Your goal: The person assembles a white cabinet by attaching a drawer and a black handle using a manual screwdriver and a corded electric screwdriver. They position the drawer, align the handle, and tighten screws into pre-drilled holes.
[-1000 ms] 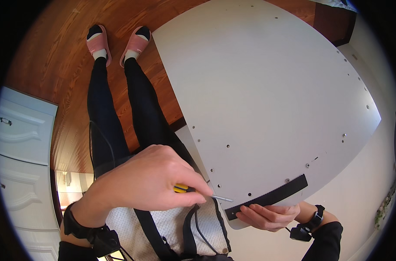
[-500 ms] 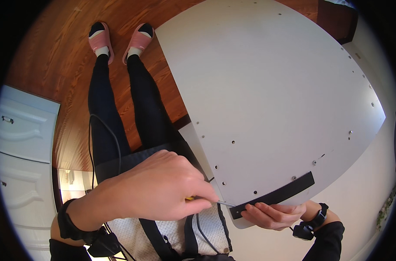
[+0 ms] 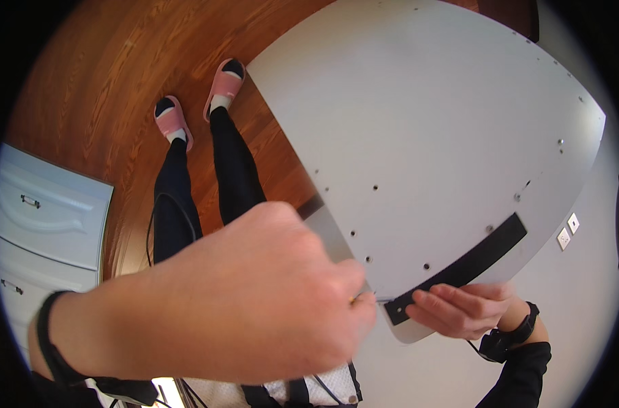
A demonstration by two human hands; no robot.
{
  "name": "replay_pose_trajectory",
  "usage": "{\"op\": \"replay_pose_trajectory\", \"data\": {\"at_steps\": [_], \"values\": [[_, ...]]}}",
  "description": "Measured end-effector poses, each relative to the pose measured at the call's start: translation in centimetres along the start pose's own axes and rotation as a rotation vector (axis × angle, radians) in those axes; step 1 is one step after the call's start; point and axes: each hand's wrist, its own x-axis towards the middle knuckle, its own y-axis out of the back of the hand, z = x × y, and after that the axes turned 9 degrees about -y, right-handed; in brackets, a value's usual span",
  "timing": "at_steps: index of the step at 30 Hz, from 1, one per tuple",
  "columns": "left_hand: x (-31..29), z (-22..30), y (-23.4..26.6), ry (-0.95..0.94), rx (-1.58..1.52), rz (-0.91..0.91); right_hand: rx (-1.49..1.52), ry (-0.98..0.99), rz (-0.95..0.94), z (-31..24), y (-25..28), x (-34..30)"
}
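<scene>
Left hand grips screwdriver; right hand holds strip

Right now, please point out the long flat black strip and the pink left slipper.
Long flat black strip [image 3: 474,262]: head view, middle of its visible face.
Pink left slipper [image 3: 170,121]: head view, middle of its strap.

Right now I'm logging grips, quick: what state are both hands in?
Left hand: closed on a thin tool, mostly hidden.
Right hand: on the black strip; thumb hidden, grip cannot be told.
</scene>
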Motion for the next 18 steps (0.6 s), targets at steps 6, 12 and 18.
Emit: {"op": "replay_pose_trajectory", "data": {"at_steps": [6,12,18], "values": [[-0.2,0.1,0.1,0.035,-0.022,-0.035,-0.047,-0.043,0.062,-0.5,-0.8,-0.8],[-0.4,0.2,-0.8,0.079,-0.028,0.037,-0.03,-0.12,-0.011,-1.5,-0.4,-0.8],[-0.4,0.3,-1.4,0.123,-0.081,0.044,0.057,-0.1,-0.004,-0.9,-0.1,-1.1]]}}
